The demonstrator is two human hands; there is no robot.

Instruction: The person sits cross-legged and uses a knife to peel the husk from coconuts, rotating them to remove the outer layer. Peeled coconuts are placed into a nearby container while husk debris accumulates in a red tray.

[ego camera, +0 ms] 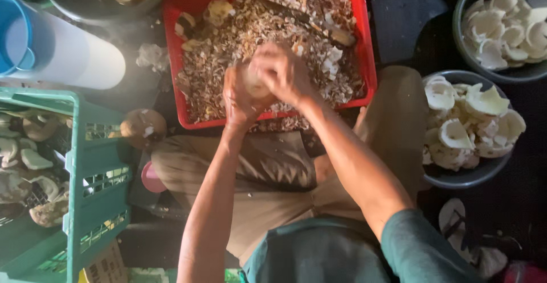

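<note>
Both hands meet just above the near half of the red rectangular plastic crate (367, 60), which is heaped with brown and white shavings (256, 26). The left hand (239, 98) is cupped under a pale, rounded piece of coconut flesh (254, 83), fingers wrapped around its lower side; the right hand (282, 72) is closed over its top (whether it also holds a blade cannot be told, since the fingers hide it). The piece looks stiff and fairly light, probably moist and slippery, and likely to crack if squeezed at a thin edge, so a cupped grip around its curved back suits it best. To the right of the crate sit two dark round bowls (456, 177) of white coconut pieces (467, 123). To the crate's left lie a brown coconut (142, 126), a green slatted plastic basket (85, 174) and a white cylinder with a blue rim (62, 52).
</note>
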